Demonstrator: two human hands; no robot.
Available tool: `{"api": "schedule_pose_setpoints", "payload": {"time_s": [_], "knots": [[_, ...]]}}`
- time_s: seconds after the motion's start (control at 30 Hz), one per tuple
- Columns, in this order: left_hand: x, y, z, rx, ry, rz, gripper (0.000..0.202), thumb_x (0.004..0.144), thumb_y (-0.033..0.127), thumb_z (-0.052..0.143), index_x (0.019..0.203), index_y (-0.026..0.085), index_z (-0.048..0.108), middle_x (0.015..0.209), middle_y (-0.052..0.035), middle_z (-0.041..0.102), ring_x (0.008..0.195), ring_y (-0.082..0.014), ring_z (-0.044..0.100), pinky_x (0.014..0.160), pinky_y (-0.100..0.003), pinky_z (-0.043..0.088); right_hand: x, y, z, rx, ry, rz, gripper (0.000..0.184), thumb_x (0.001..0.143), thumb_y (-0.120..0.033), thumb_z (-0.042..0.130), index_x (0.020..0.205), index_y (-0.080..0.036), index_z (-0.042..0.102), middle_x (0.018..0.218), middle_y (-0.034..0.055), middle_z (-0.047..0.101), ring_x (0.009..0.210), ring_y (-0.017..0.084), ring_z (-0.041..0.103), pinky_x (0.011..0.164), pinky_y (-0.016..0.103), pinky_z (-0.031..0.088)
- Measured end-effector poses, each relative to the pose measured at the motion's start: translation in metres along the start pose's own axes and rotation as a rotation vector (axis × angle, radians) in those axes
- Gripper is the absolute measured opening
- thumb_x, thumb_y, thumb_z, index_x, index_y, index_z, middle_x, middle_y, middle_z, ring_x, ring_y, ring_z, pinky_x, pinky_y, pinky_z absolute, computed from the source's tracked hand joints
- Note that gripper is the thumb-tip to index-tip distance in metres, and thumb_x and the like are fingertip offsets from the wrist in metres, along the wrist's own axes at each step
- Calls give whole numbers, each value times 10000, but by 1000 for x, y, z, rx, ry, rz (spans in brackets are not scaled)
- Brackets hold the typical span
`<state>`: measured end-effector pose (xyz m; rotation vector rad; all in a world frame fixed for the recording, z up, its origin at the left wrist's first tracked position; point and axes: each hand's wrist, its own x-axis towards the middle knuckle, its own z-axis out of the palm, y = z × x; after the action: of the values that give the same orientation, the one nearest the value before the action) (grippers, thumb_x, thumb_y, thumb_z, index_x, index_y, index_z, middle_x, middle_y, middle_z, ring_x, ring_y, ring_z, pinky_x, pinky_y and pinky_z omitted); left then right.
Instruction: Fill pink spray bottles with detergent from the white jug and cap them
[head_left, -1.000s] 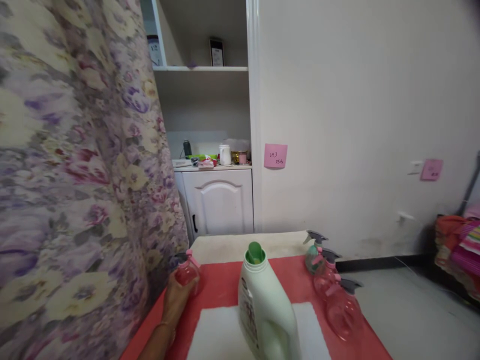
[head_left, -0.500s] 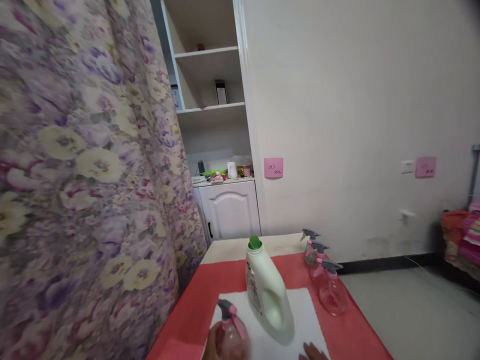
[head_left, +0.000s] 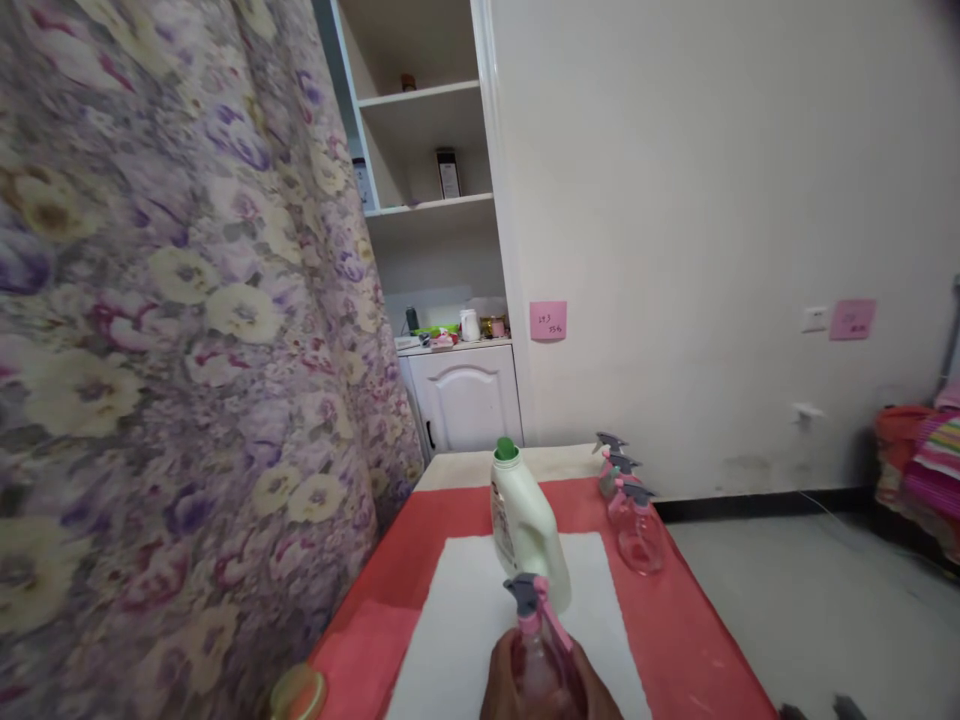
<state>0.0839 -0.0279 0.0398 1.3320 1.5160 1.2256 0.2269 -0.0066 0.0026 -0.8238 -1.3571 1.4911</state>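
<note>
At the near edge of the table [head_left: 690, 640], the left hand [head_left: 504, 690] and right hand [head_left: 598, 695] cup a pink spray bottle [head_left: 536, 640], their grip clamped around it, just near of the white jug [head_left: 525, 530].

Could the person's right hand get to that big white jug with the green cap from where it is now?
Probably yes: the white jug stands just beyond the pink spray bottle with bare white mat around it, but the right hand seems busy on that bottle.

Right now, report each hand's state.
Left hand: closed on the pink spray bottle.
Right hand: against the bottle's other side; grip cannot be told.
</note>
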Motion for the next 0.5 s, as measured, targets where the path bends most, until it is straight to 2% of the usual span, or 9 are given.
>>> {"api": "schedule_pose_setpoints", "payload": {"time_s": [0.1,0.17,0.23,0.3,0.37,0.5], "knots": [[-4,5,-3,-20,-3,75,752,525,463,797,1214,232,601,1240,-179,649,1212,-400,555,1034,-444,436,-3,-5,-2,18,-38,22,818,671,-623,716,1349,-229,485,1317,116,591,1283,343,494,1100,452,363],[-5,15,-9,-70,-29,104,728,599,520,756,1244,228,589,1313,-159,613,1259,-371,521,1070,-439,402,-4,-5,-2,36,-72,17,913,591,-605,783,1362,-235,465,1364,130,548,1299,354,472,1090,466,365],[-5,29,-17,-152,-49,85,637,722,583,644,1254,237,591,1350,-119,600,1289,-333,499,1101,-441,361,-3,-4,-1,72,-132,17,993,516,-599,828,1365,-246,454,1387,139,521,1293,364,471,1049,485,400],[-6,44,-23,-229,-83,53,587,776,603,586,1239,243,614,1319,-90,629,1279,-315,506,1097,-427,359,-1,-4,1,112,-200,28,1014,465,-611,845,1340,-250,480,1361,143,538,1261,366,496,1003,494,429],[-7,57,-25,-315,-125,36,581,786,611,574,1213,221,640,1226,-98,682,1196,-313,565,1040,-420,404,1,-4,3,146,-258,74,1020,402,-614,863,1293,-251,523,1279,136,590,1205,365,535,969,506,444],[-13,69,-25,-424,-235,20,533,781,604,602,1084,177,703,999,-93,730,865,-244,654,796,-336,479,-1,-10,4,183,-321,208,970,297,-544,901,1164,-225,603,1067,108,648,1030,347,623,915,521,469]]}}
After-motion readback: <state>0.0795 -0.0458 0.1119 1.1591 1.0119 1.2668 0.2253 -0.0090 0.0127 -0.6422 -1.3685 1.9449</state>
